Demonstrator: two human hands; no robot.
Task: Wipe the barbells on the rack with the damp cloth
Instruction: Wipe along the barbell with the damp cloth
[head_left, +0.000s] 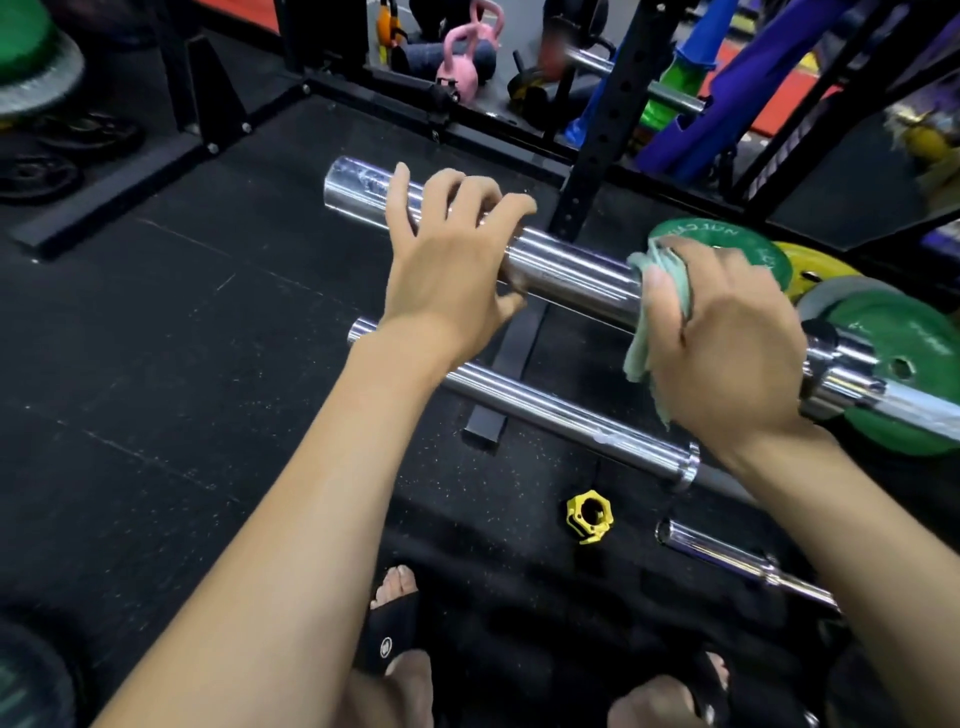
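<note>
Left hand (447, 260) curls loosely over the top barbell sleeve (566, 273), fingers draped rather than clamped, while further right my right hand (727, 338) clamps the damp green cloth (657, 332) around that same sleeve, just inboard of the green plate (717, 249). I judge the risk to be the chrome turning or sliding under so light a steadying hold, or wet cloth slipping so my knuckles hit the plate. I see no containers; the yellow collar (589, 517) lies loose on the floor.
</note>
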